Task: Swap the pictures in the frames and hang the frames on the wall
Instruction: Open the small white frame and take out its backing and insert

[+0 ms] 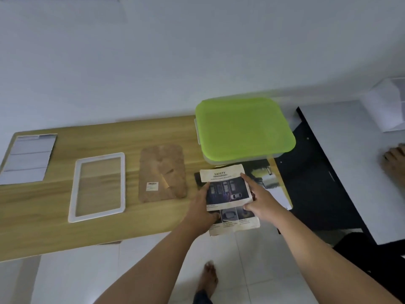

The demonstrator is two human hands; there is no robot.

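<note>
The left hand (202,207) is gripping the left edge of the safety sheet (228,194), thumb on top. The right hand (260,198) is holding its right edge, forefinger lying straight along the print. The sheet is hanging partly over the near edge of the table (54,227). Under the right hand's fingers a dark picture (262,175) is lying flat, partly covered by the sheet; whether it is in a frame, I cannot tell. Just beyond both hands a box with a green lid (243,128) is sitting. Left of the left hand a brown backing board (163,173) is lying, then a white frame (98,186), then, farthest off, a grey sheet (28,159).
</note>
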